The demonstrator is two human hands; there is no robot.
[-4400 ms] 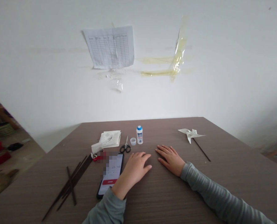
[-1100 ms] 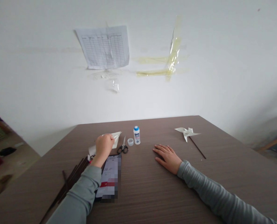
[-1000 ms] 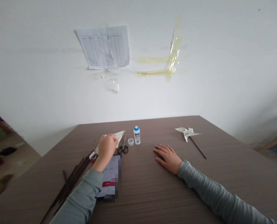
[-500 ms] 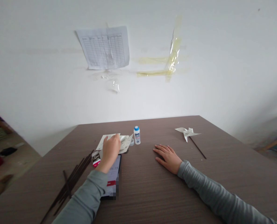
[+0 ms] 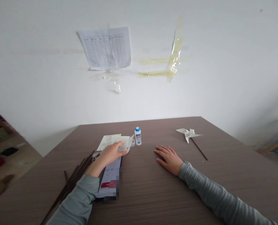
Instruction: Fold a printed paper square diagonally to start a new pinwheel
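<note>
My left hand (image 5: 112, 153) is over the near part of some cream paper sheets (image 5: 106, 141). Its thumb and index finger point right and stand apart; the other fingers are partly hidden, and I cannot tell whether they touch the paper. Below that wrist lies a phone (image 5: 109, 178) with a timer on its screen. My right hand (image 5: 168, 158) rests palm down on the table, fingers spread, holding nothing. A white bottle with a blue cap (image 5: 138, 137) stands upright between the hands, just right of the sheets. Farther right lies a paper pinwheel (image 5: 188, 133) on a dark stick.
Several dark brown sticks (image 5: 76, 173) lie in a loose bundle at the left, partly under my left forearm. A small roll of tape (image 5: 132, 143) sits beside the bottle. Behind the brown table (image 5: 153, 193) rises a white wall with a taped printed sheet (image 5: 108, 48).
My left hand has turned and shifted, its fingers now pointing right across the sheets with thumb and index apart. More of the phone screen shows. My right hand stays put.
</note>
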